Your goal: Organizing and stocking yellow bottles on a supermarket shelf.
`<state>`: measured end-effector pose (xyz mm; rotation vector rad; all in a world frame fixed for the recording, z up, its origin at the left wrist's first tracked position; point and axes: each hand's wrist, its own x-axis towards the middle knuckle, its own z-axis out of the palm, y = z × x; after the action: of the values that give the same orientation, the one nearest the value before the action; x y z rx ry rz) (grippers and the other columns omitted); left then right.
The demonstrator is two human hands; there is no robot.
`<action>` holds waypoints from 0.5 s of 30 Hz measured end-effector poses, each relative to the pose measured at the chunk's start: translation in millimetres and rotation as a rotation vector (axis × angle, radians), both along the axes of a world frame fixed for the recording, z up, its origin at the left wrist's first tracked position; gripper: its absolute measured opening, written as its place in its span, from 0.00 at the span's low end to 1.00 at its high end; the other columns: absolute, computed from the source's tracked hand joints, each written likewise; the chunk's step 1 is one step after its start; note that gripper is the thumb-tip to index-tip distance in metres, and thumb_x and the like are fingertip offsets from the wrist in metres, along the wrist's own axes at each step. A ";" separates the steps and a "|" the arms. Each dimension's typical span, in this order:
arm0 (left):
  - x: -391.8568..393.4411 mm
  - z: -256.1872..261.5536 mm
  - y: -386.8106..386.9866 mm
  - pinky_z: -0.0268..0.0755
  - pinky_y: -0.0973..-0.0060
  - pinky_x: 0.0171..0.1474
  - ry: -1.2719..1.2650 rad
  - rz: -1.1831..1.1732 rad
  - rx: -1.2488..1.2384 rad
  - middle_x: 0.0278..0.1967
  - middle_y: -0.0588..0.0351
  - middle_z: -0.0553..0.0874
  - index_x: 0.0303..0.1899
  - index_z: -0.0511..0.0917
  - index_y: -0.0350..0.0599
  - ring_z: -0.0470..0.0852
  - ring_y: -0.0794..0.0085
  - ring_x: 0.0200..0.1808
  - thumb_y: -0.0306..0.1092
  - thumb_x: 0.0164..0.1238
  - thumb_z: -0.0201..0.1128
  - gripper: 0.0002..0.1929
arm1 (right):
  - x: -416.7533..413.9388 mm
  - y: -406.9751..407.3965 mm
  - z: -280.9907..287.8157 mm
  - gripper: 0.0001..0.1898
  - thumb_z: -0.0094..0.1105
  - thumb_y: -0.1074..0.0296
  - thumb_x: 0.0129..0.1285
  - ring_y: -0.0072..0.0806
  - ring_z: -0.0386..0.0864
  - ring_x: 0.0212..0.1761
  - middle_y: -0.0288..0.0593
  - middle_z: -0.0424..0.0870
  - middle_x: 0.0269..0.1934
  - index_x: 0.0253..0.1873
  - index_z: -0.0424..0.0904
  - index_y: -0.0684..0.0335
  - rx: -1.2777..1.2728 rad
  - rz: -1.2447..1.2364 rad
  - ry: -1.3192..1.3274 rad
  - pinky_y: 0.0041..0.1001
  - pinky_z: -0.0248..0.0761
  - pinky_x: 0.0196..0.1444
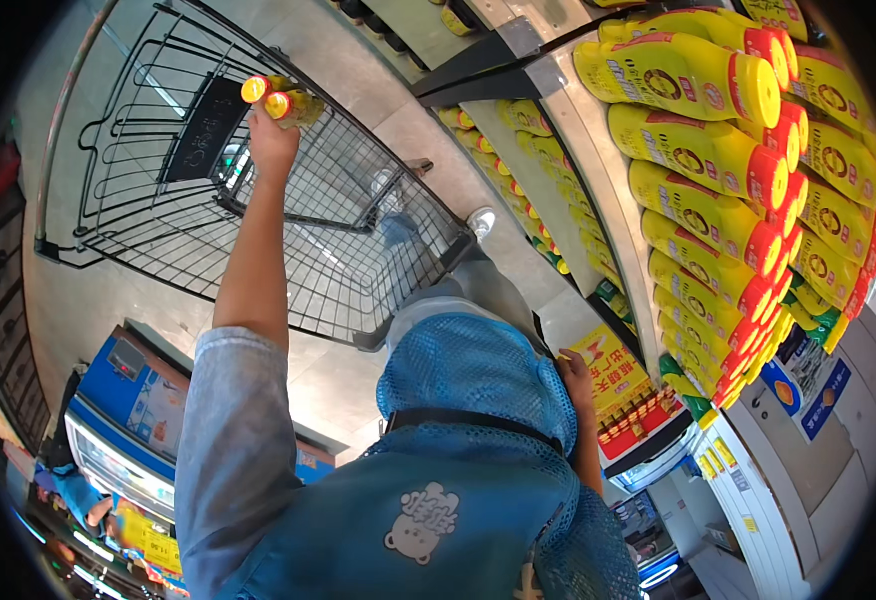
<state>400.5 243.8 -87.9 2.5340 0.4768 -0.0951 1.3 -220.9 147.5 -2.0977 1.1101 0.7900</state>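
Note:
My left hand (273, 142) reaches out over a black wire shopping cart (333, 247). It grips two yellow bottles (304, 107) side by side, their red-rimmed caps pointing toward the left of the view. Both bottles are above the cart's basket, close to the dark panel (209, 127) that bears markings. My right hand (577, 376) hangs low beside the blue mesh vest (475, 367) I wear. Its fingers are partly curled and partly hidden, and I cannot make out whether they hold anything.
On the right, a shelf (595, 150) carries rows of yellow bottles (697, 157), mostly red-capped. Lower shelves hold more bottles (558, 172). A blue-and-white freezer cabinet (122, 442) stands at lower left, with another person's arm (98, 511) near it. My shoe (482, 223) is beside the cart.

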 end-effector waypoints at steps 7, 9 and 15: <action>-116.1 -54.9 -24.5 0.71 0.59 0.57 0.262 0.008 -0.330 0.54 0.36 0.80 0.63 0.66 0.39 0.80 0.48 0.54 0.39 0.54 0.68 0.34 | 6.7 -17.6 -15.9 0.18 0.55 0.62 0.69 0.31 0.84 0.42 0.49 0.86 0.41 0.59 0.74 0.63 0.031 0.080 0.049 0.28 0.75 0.47; -171.6 -74.3 -19.1 0.76 0.63 0.46 0.557 -0.098 -0.446 0.39 0.40 0.86 0.60 0.71 0.39 0.85 0.53 0.42 0.42 0.53 0.70 0.32 | 23.2 -13.1 -15.8 0.17 0.55 0.64 0.68 0.31 0.84 0.40 0.49 0.86 0.40 0.59 0.75 0.62 0.060 0.021 0.027 0.28 0.76 0.44; -291.8 -52.3 -65.7 0.75 0.58 0.53 0.832 -0.239 -0.375 0.44 0.35 0.84 0.51 0.78 0.40 0.82 0.43 0.50 0.45 0.59 0.67 0.23 | 28.0 -28.5 -50.2 0.15 0.55 0.67 0.69 0.30 0.84 0.42 0.46 0.85 0.42 0.58 0.75 0.61 0.176 -0.020 -0.222 0.28 0.76 0.42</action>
<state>108.8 178.0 -140.2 2.0718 0.4004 -1.2314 29.3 -249.4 97.3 -1.9689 0.9080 0.6044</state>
